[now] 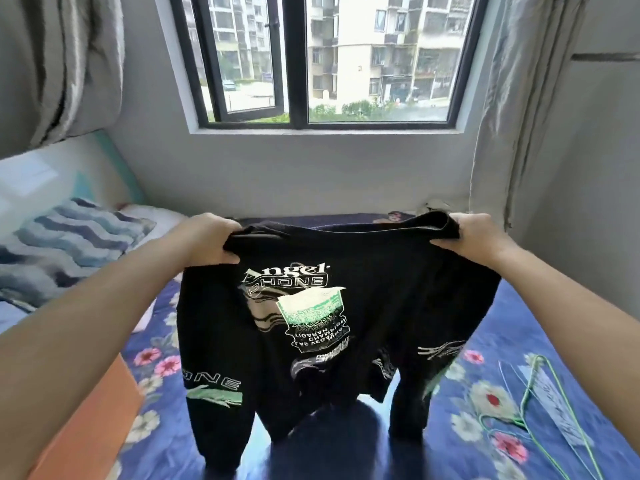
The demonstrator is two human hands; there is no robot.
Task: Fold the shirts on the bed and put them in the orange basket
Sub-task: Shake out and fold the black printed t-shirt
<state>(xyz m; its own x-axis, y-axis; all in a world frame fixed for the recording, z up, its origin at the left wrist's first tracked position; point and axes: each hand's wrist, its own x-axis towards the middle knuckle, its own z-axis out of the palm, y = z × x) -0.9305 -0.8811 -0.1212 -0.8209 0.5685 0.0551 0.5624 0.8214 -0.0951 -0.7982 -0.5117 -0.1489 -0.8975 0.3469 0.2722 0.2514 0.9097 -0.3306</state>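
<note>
Nearest us, the orange basket (86,420) sat at the left edge of the bed (502,393). Above the bed we held the black shirt (322,323) up in the air, our left hand (207,240) and right hand (478,240) each curled tight round a bunched shoulder. It hung limp, sleeves dangling; we judged it soft and light, best held at the shoulder seams. Beyond stood the window (329,60).

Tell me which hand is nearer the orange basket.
Left. The left hand holds the black shirt above and beyond the orange basket at lower left; the right hand grips the shirt's far side.
</note>
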